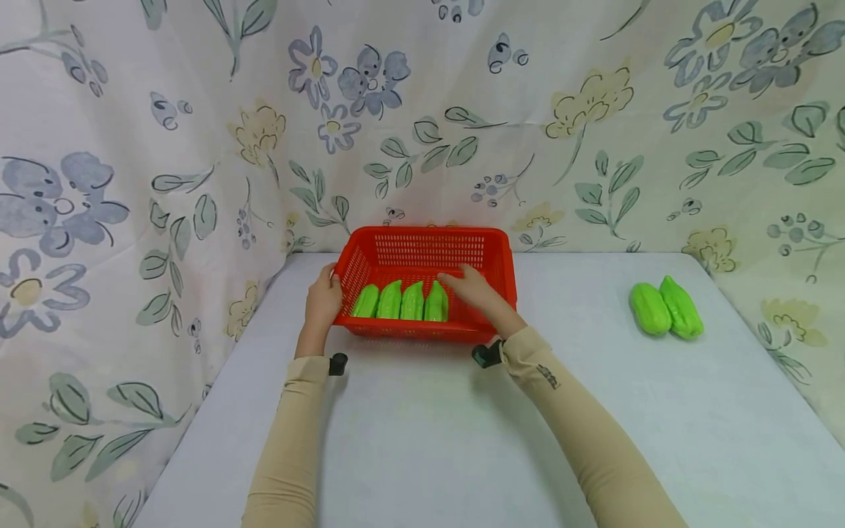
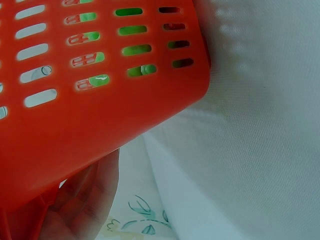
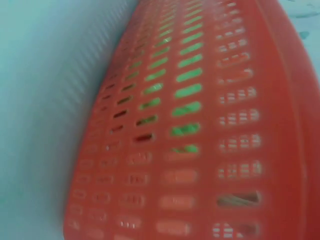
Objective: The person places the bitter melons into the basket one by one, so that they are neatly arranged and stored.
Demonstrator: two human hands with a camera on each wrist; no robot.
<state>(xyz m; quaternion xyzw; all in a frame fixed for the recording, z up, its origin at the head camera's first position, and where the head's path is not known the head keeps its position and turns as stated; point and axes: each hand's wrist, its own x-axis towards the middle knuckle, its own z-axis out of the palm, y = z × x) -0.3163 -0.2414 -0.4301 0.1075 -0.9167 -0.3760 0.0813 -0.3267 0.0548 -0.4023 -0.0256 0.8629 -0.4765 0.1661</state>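
Note:
A red plastic basket (image 1: 429,334) with slotted walls stands on the table. My left hand (image 1: 323,297) grips its left rim, and in the left wrist view curled fingers (image 2: 92,195) show at the basket's edge. Several green, ribbed, pointed vegetable-like pieces (image 1: 412,302) lie side by side in its left part. My right hand (image 1: 477,286) reaches in over the front rim, its fingers extended above the bare right part, close to the rightmost piece (image 1: 436,302); it holds nothing visible. In the right wrist view the front wall (image 3: 200,165) hides most of that hand.
Two more green ribbed pieces, one rounded (image 1: 650,309) and one pointed (image 1: 681,306), lie together at the right of the white table (image 1: 409,440). A flowered curtain (image 1: 422,110) hangs behind the basket and along both sides.

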